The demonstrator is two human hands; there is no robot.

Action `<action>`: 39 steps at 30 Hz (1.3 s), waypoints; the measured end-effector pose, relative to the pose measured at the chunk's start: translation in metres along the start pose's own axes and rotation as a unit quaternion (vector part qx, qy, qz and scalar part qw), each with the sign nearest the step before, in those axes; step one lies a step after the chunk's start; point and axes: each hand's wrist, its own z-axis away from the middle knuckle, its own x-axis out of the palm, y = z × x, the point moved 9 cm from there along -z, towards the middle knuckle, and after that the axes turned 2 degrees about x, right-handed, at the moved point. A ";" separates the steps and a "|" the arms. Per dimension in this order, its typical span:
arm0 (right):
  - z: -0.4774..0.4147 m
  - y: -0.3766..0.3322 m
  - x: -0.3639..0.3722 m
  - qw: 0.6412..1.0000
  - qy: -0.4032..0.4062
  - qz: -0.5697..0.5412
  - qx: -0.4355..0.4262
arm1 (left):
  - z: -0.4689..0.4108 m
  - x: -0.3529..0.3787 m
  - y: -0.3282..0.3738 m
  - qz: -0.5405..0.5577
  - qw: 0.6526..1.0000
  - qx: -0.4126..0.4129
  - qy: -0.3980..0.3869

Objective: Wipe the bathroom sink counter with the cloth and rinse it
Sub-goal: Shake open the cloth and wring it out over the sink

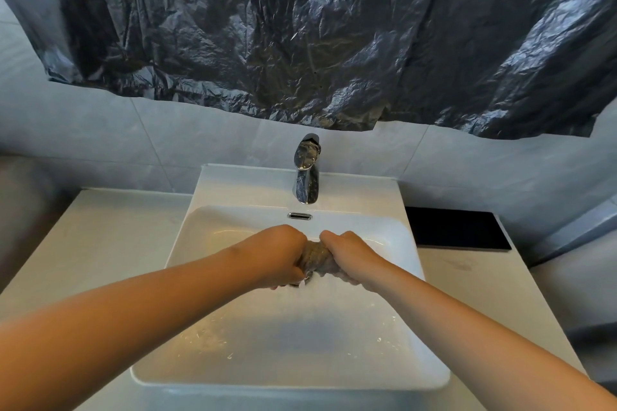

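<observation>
Two hands, left hand (283, 252) and right hand (347, 255), fingers closed tight on wet cloth (315, 259), bunched between them above sink (200, 237), below tap (306, 173). Looks like wringing step. Risks: twist near basin edge throws drips onto wiped surface (110, 243); slack grip drops cloth into basin; splash reaches black pad (457, 227).

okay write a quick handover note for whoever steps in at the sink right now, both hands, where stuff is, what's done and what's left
Left hand and right hand: both closed on the cloth, wringing it over the sink basin.
Faucet: no stream visible from it.
Basin: wet, with droplets on its floor.
Counter: a faint smudge shows on the right side, near the black tray.
Done: cloth looks wetted and is mid-wring.
Left: finish wringing; probably go over the right counter again, then set the cloth down.
</observation>
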 end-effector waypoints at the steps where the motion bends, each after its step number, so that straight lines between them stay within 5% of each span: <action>1: 0.002 0.003 0.003 1.000 -0.018 -0.013 0.019 | 0.000 -0.001 0.002 -0.033 0.999 0.015 0.011; 7: 0.007 0.029 0.017 0.976 -0.124 -0.085 0.160 | -0.002 0.003 0.011 -0.122 0.989 0.063 0.048; 11: 0.009 0.029 0.016 0.974 -0.129 -0.070 0.172 | -0.006 0.003 0.008 -0.096 0.992 0.065 0.059; 17: 0.013 -0.019 -0.023 0.992 0.041 -0.026 -0.118 | -0.002 0.001 -0.010 0.229 0.973 0.005 -0.040; 22: 0.057 -0.021 -0.043 0.907 0.199 -0.003 -0.370 | 0.020 0.006 0.010 0.420 0.887 0.019 -0.192; 27: 0.085 -0.036 -0.042 0.825 0.281 -0.071 -0.485 | 0.041 0.021 0.029 0.434 0.819 0.043 -0.372; 30: 0.084 -0.046 -0.040 0.818 0.299 -0.055 -0.488 | 0.039 0.021 0.026 0.364 0.862 0.035 -0.351; 34: 0.045 -0.038 -0.023 0.913 0.204 -0.008 -0.354 | 0.023 0.015 0.007 0.202 0.953 -0.016 -0.226; 39: 0.018 -0.026 -0.009 0.952 0.154 0.079 -0.252 | 0.007 0.011 -0.004 0.032 0.997 -0.018 -0.064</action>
